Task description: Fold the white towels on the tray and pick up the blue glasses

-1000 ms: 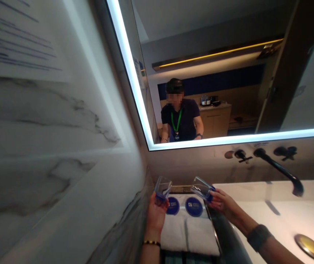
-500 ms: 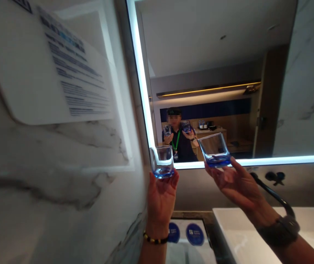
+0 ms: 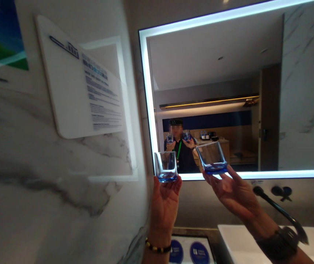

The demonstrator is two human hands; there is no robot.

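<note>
Two clear glasses with blue bases are held up in front of a lit mirror. My left hand (image 3: 165,200) grips the left glass (image 3: 166,167) by its base from below, and that glass stands nearly upright. My right hand (image 3: 232,190) holds the right glass (image 3: 212,158) by its base on the fingertips; this one tilts to the left. Both glasses look empty. The mirror (image 3: 200,80) shows a person with a green lanyard holding the two glasses.
A white basin (image 3: 236,238) lies at the lower right, below a black tap (image 3: 280,212) on the wall. A tray with round blue labels (image 3: 199,253) is at the bottom centre. A white sign (image 3: 71,84) hangs on the marble wall at left.
The view has shifted, so the mirror's top edge and more of the wall sign show. Both hands still hold their glasses and sit slightly lower in the picture.
</note>
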